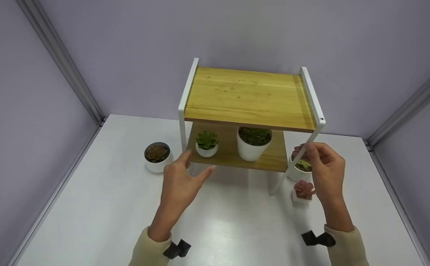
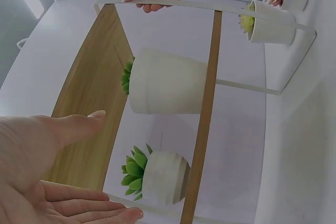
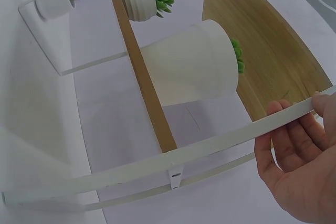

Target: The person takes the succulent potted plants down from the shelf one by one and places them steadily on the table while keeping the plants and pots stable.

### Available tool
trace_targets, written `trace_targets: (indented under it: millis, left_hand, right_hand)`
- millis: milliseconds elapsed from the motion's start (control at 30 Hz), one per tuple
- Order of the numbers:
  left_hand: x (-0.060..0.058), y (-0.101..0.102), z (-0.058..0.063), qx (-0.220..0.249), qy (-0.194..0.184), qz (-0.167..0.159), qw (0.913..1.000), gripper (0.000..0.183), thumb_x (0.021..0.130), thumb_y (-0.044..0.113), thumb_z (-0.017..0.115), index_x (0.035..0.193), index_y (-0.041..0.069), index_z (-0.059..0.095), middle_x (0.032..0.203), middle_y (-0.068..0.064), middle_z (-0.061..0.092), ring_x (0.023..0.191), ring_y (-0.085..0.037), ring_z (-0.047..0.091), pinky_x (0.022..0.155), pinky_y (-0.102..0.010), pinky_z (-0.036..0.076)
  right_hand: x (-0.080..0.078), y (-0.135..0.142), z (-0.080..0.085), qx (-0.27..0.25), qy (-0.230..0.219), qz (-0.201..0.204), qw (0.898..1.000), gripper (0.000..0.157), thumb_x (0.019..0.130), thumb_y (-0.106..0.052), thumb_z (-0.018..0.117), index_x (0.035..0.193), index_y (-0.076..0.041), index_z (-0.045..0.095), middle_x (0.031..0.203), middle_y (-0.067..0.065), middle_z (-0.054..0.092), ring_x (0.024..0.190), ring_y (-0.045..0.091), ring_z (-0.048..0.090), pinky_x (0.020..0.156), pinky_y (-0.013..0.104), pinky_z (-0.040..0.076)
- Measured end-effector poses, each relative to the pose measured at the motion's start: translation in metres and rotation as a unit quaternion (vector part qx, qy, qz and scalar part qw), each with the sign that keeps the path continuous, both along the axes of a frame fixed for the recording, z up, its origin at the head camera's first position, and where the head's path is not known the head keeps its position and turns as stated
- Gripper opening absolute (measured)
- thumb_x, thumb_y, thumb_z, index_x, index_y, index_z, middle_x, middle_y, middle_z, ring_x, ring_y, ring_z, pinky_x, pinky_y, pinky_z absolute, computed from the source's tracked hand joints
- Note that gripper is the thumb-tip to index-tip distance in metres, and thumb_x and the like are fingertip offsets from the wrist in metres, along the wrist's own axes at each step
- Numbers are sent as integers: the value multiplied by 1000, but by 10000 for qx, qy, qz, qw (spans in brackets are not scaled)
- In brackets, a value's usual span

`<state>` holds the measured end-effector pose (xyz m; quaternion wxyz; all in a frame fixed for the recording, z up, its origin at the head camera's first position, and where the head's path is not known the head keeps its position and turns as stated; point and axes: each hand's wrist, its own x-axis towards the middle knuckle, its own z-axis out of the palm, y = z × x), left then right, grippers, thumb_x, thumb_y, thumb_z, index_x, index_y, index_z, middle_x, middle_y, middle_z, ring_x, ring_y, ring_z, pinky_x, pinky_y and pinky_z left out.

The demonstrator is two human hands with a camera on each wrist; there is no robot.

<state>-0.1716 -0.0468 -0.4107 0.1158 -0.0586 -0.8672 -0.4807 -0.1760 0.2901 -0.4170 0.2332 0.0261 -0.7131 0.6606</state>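
Observation:
A two-tier shelf (image 1: 248,98) with wooden boards and a white metal frame stands on the white table. My right hand (image 1: 326,170) grips its right front post, thumb on one side and fingers bent around the other. At the left front post my left hand (image 1: 181,186) is held with thumb and fingers spread apart, and nothing lies between them. On the lower board sit a small potted green succulent (image 1: 207,144) and a larger white pot (image 1: 251,150) with a green plant. In the left wrist view, the left fingers (image 2: 89,208) are nearly straight.
Left of the shelf, a white pot (image 1: 158,166) holds a brownish succulent. On the right stand a white pot (image 1: 297,174) with a yellow-green plant, partly behind the post, and a pink succulent (image 1: 304,189) in a small white pot. Pale walls (image 1: 237,33) enclose the table.

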Motion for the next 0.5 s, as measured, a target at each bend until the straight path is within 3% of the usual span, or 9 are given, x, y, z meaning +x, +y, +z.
trace_targets:
  millis: [267, 500]
  left_hand:
    - [-4, 17, -2, -63, -67, 222, 9997, 74, 79, 33, 83, 134, -7, 54, 129, -24, 62, 116, -34, 63, 92, -45, 56]
    - [-9, 32, -4, 35, -144, 467, 9988, 77, 81, 32, 82, 137, -10, 49, 139, -27, 55, 130, -37, 54, 104, -50, 48]
  right_hand:
    - [0, 0, -1, 142, -125, -132, 9997, 31, 98, -24, 61, 107, 5, 67, 95, 11, 74, 91, 21, 74, 86, 25, 58]
    - [1, -1, -3, 115, -150, -133, 9997, 31, 99, -24, 60, 107, 5, 67, 96, 11, 74, 91, 19, 74, 87, 25, 57]
